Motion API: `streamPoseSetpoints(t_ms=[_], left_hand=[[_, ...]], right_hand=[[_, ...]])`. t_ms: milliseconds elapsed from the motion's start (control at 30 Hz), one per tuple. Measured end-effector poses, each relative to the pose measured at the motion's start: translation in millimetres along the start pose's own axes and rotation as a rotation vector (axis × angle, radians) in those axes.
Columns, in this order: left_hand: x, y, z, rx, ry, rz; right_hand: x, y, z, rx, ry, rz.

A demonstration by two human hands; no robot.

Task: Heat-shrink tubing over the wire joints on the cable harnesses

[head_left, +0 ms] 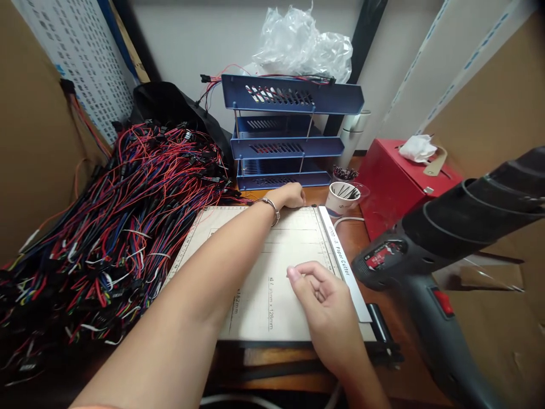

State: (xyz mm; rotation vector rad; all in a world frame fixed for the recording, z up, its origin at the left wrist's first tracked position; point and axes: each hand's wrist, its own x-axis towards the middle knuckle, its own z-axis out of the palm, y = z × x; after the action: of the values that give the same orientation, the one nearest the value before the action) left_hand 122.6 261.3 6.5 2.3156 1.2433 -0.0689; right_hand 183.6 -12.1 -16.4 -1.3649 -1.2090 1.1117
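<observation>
My left hand [292,196], with a bracelet [273,211] at the wrist, reaches across to the far edge of the paper cutter [293,238]. Its fingers curl down in front of the blue trays, and whatever they hold is hidden. Above the cutter's near right part is my right hand [327,304], palm partly turned up. Its fingers are bent, with thumb and index finger pinched together; anything between them is too small to make out. The cutter's white guide strip [344,264] runs along the right side of the board.
Red, black and blue wire leads [149,187] pile up on the left. Blue stacked trays [287,149] stand behind the cutter. A paper cup [342,197] with thin dark pieces, a red box [383,176] and a black heat gun [419,272] are on the right.
</observation>
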Motion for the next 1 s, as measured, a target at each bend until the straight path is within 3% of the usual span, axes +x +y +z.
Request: streamPoseSetpoints(t_ms=[233, 433, 633, 733, 867, 967, 1000], left_hand=[[-14, -5, -9.1, -0.063, 0.208, -0.017], [-37, -6, -41.3, -0.186, 0.493, 0.080], [-73, 15, -80.7, -0.370, 0.778, 0.194], [-104, 32, -89.4, -0.560, 0.914, 0.271], [-157, 54, -73.5, -0.686, 1.034, 0.322], [-200, 66, -41.5, -0.749, 1.074, 0.288], [-214, 68, -28.0, -0.747, 1.037, 0.259]], right_hand=[[-4, -7, 3, -0.012, 0.042, 0.013], [-1, 5, 1, -0.069, 0.027, -0.046], [-1, 5, -1, -0.086, 0.018, -0.056], [-2, 5, -3, -0.079, -0.003, -0.046], [-4, 4, -4, -0.023, 0.003, -0.029], [-4, 2, -5, 0.057, 0.025, -0.028], [-3, 2, -5, 0.088, 0.022, -0.018]])
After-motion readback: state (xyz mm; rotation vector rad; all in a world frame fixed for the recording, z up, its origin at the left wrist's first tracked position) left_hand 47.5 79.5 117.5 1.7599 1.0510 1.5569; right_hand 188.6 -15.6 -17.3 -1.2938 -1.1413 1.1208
